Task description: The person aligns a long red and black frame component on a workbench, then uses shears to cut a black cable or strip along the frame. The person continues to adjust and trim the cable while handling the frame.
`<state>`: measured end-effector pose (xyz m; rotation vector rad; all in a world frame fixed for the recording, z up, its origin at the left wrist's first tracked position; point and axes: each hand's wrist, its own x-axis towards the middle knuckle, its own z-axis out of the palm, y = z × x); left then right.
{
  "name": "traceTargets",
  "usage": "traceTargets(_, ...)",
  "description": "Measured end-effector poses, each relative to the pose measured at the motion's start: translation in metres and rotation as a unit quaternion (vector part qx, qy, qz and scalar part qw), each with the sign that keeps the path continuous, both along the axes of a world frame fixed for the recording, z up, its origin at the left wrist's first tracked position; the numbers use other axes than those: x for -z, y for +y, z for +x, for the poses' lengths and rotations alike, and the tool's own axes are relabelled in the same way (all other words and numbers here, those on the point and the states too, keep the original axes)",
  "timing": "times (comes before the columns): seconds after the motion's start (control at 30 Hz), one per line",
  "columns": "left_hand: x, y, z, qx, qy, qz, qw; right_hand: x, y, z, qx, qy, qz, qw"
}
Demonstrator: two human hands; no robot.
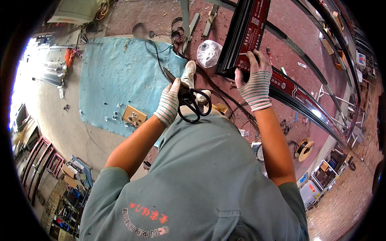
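My left hand [169, 103], in a striped knit glove, is closed round a pair of black-handled scissors [188, 95]. Its grip is near the pivot; the blades point away to the upper left and the handle loops hang toward my shirt. My right hand [255, 82], gloved alike, touches the inner corner of a dark frame [230, 52] covered with printed red film. The thumb rests at the corner and the fingers lie on the film, spread apart from the thumb. Whether a thin strip lies under the fingertips cannot be seen.
A blue sheet [114, 80] covers the floor ahead, bearing a tan box [134, 116] and small metal parts. A clear plastic bag [209, 53] lies beyond my shoes. Black strips [217, 86] trail over the red floor. Toward the right stand a cable spool [305, 150] and long frame bars.
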<state>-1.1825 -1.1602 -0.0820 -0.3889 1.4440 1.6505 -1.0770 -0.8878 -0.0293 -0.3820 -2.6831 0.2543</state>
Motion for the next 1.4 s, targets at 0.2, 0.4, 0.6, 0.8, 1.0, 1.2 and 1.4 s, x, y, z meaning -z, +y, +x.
traceTargets(0.2,0.004,0.002,-0.001,0.007,0.003,0.004,1.0,-0.002,0.004,-0.001,0.017,0.012,-0.034,0.999)
traceTargets(0.4,-0.004,-0.004,-0.004,0.012,-0.017,0.022,1.0,-0.005,0.013,0.0,0.056,-0.071,-0.041,0.995)
traceTargets(0.6,-0.004,-0.007,-0.007,-0.001,-0.018,0.005,1.0,0.001,0.022,0.003,0.041,-0.116,-0.003,0.992)
traceTargets(0.8,0.007,-0.008,-0.007,-0.008,-0.003,-0.011,1.0,0.002,0.024,0.0,0.028,-0.121,0.019,0.992)
traceTargets(1.0,0.012,-0.007,-0.01,-0.01,0.0,-0.001,1.0,-0.002,0.029,-0.001,0.035,-0.162,-0.009,0.986)
traceTargets(1.2,-0.002,-0.004,-0.014,-0.02,-0.004,0.008,1.0,-0.008,0.032,0.001,0.043,-0.172,-0.047,0.983)
traceTargets(1.4,-0.007,-0.007,-0.015,-0.024,-0.006,0.006,1.0,-0.003,0.037,0.014,0.022,-0.159,-0.06,0.985)
